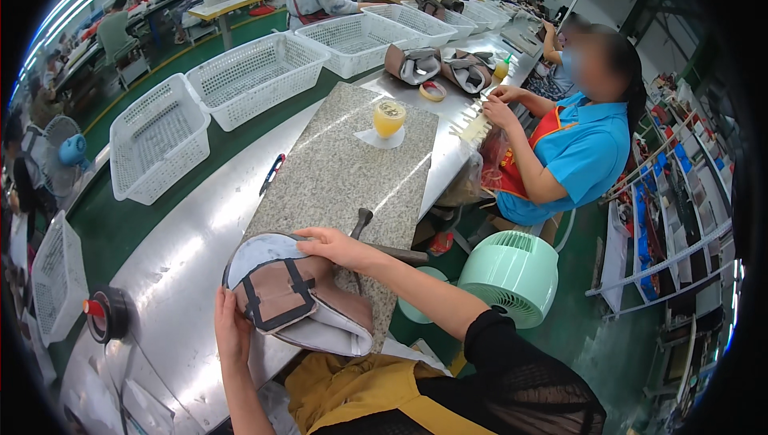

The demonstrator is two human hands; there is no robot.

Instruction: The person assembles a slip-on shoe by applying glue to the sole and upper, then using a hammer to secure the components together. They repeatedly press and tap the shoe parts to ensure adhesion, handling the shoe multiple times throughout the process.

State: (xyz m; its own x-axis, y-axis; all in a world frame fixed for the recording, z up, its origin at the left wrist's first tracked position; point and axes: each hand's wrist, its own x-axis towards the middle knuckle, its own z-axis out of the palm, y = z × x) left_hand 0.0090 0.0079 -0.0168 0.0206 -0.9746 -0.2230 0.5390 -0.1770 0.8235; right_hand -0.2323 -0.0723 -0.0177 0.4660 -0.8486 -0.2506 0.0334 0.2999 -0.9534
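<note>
The brown upper (pixel 276 285) is in the lower middle of the frame, over the lower end of a speckled stone slab (pixel 344 159) and the near edge of the metal tabletop (pixel 180 263). Whether it touches the slab cannot be told, since its underside is hidden.

Both hands grasp it. The left hand (pixel 232 329) holds its left edge, and the right hand (pixel 334 246) curls over the top, fingertips on the pale rounded end. The right hand's grip underneath is out of sight.

The upper looks like a soft shoe part, bulging rather than flat. Its rounded end, toward the top, carries a pale bluish-grey patch (pixel 260 257) with a mottled surface and a dark outer rim. Below this the surface is a dull pinkish brown, crossed by black strips (pixel 299 285) that run down both sides and along a lower edge, with short crosspieces sticking out. A pale line borders that lower edge. Toward the lower right the piece opens out, showing a light grey lining (pixel 340 329) with folds in it; the brown side wall beyond is creased and slumps inward.

Similar brown pieces (pixel 414 64) with grey linings lie at the upper centre of the frame, beside a tape roll (pixel 433 91).
</note>
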